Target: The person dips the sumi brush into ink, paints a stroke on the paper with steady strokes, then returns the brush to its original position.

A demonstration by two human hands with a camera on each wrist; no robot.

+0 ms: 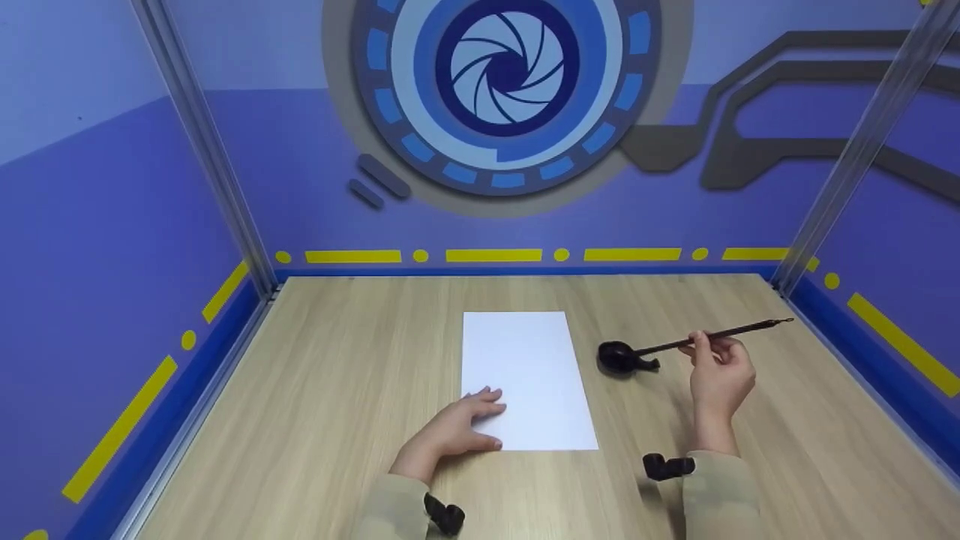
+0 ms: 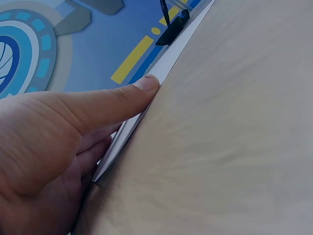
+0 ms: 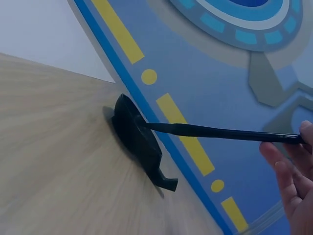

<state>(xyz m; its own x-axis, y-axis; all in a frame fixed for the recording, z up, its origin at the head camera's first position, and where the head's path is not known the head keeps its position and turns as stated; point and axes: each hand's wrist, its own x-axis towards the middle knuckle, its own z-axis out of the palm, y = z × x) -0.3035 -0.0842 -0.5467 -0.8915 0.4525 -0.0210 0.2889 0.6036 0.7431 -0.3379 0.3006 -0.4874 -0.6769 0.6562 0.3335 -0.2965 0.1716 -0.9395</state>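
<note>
A white sheet of paper [image 1: 529, 367] lies on the wooden table [image 1: 360, 352]. My left hand [image 1: 454, 427] rests on its lower left corner, fingers spread and fairly straight; in the left wrist view the thumb [image 2: 146, 84] presses the paper's near edge. To the right of the paper stands a small black ink dish [image 1: 615, 360] with a short curved handle. My right hand [image 1: 721, 375] pinches a dark writing brush [image 1: 739, 331] by its shaft, held slanted. In the right wrist view the brush tip reaches into the ink dish [image 3: 134, 129].
Blue-purple printed panels with yellow dashes [image 1: 493, 256] stand behind the table and on both sides. Metal posts rise at the two back corners. Black wrist mounts [image 1: 667, 466] sit at both sleeve cuffs.
</note>
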